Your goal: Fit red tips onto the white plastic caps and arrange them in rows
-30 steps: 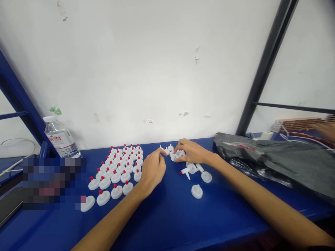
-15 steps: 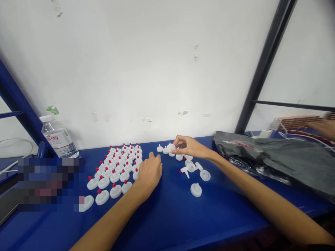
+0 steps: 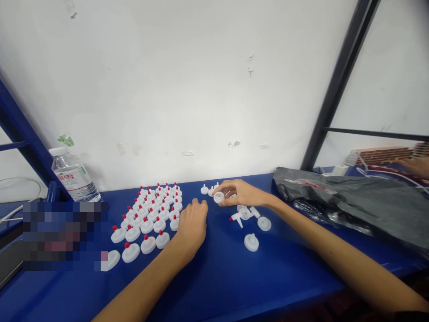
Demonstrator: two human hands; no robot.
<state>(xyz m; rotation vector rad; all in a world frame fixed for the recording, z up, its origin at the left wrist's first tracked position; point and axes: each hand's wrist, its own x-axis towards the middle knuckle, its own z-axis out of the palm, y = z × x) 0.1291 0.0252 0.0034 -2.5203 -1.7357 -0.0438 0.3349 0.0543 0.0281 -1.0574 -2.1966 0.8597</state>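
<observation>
My right hand (image 3: 238,193) pinches a white round cap (image 3: 219,197) between thumb and fingers, its hollow ringed underside facing me. Just behind it stand several small white spouted caps (image 3: 204,189). My left hand (image 3: 194,223) rests on the blue table with its fingers curled; their tips and whatever they hold are hidden. To its left, rows of white caps with red tips (image 3: 147,226) stand upright. Below my right hand lie loose white parts, among them a red-tipped spout piece (image 3: 236,218) and an upturned disc (image 3: 264,223). A single white spouted cap (image 3: 251,242) sits nearer me.
A clear labelled bottle (image 3: 74,176) stands at the back left, near a blue post. A dark grey plastic bag (image 3: 348,201) lies on the right. The blue table (image 3: 214,286) meets a white wall. Another person's hand (image 3: 415,165) shows at far right.
My right hand has drawn slightly towards me, and the cap in it has moved down and tilted so its underside shows. My left hand has barely moved.
</observation>
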